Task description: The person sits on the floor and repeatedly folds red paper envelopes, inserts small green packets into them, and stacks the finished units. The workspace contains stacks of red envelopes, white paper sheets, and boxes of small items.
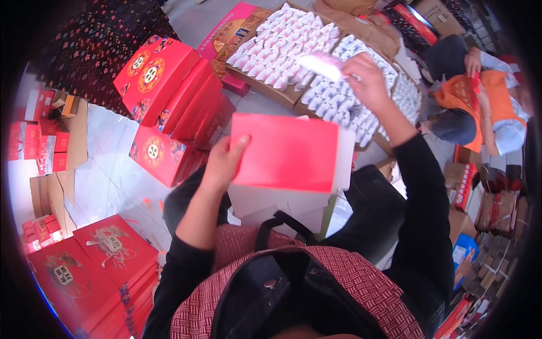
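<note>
My left hand (226, 161) grips the left edge of a flat red box (285, 152), its thumb lying on top. A pale flap (344, 161) sticks out along the box's right side. The box is above my lap, over a pale surface whose kind I cannot make out. My right hand (366, 79) is closed on a small white packet (322, 66) with pinkish marks, smeared by motion. That hand hangs over a cardboard carton (299, 103) filled with rows of similar white packets (282, 45), some marked pink and some blue.
Red decorated gift boxes (164, 79) are stacked at the upper left, with more red boxes (90, 265) at the lower left. A co-worker in an orange vest (474, 107) sits at the right, holding something red. Bundled cardboard (497, 220) lines the right side.
</note>
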The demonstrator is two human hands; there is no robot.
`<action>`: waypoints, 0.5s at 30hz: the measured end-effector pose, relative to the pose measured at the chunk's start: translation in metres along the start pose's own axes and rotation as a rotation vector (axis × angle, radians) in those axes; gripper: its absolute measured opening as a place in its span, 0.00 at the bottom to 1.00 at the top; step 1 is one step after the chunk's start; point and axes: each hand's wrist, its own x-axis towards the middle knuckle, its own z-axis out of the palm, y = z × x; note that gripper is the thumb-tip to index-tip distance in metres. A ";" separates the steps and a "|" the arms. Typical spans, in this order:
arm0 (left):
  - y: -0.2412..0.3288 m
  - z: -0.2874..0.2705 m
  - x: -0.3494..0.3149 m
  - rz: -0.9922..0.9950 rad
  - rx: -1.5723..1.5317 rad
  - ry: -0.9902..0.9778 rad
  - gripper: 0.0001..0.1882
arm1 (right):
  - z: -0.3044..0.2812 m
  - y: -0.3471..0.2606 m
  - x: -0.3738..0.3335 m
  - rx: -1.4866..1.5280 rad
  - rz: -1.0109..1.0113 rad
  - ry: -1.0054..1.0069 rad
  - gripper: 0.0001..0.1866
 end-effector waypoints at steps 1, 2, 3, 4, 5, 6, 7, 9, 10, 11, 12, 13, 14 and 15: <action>0.005 0.000 -0.003 -0.051 -0.127 -0.008 0.23 | -0.042 -0.028 0.007 -0.026 -0.050 0.016 0.09; 0.008 0.001 -0.007 -0.082 -0.215 -0.026 0.24 | -0.081 -0.056 0.013 -0.053 -0.110 0.037 0.09; 0.008 0.000 -0.014 -0.120 -0.315 -0.031 0.25 | -0.114 -0.083 0.020 -0.092 -0.178 0.000 0.09; 0.007 -0.001 -0.021 -0.154 -0.403 -0.044 0.26 | -0.142 -0.107 0.021 -0.135 -0.240 -0.027 0.09; 0.005 -0.002 -0.025 -0.174 -0.439 -0.080 0.28 | -0.165 -0.129 0.019 -0.157 -0.315 -0.052 0.08; 0.005 -0.001 -0.032 -0.150 -0.530 -0.152 0.29 | -0.184 -0.152 0.017 -0.184 -0.369 -0.088 0.08; 0.004 0.001 -0.040 -0.134 -0.612 -0.228 0.29 | -0.199 -0.174 0.011 -0.210 -0.412 -0.124 0.08; 0.003 0.008 -0.057 -0.107 -0.710 -0.338 0.29 | -0.223 -0.208 0.006 -0.290 -0.520 -0.186 0.07; 0.001 0.011 -0.064 -0.101 -0.718 -0.372 0.29 | -0.231 -0.225 0.003 -0.321 -0.544 -0.274 0.08; 0.000 0.014 -0.073 -0.096 -0.728 -0.405 0.29 | -0.240 -0.242 0.003 -0.351 -0.567 -0.363 0.08; -0.001 0.019 -0.083 -0.066 -0.758 -0.453 0.29 | -0.246 -0.258 0.004 -0.381 -0.588 -0.454 0.09; -0.003 0.027 -0.094 -0.041 -0.785 -0.499 0.29 | -0.247 -0.270 0.004 -0.397 -0.632 -0.521 0.11; -0.005 0.033 -0.105 -0.016 -0.809 -0.542 0.28 | -0.247 -0.281 0.002 -0.398 -0.653 -0.533 0.11; -0.006 0.039 -0.114 -0.018 -0.836 -0.554 0.28 | -0.245 -0.291 0.001 -0.399 -0.675 -0.548 0.12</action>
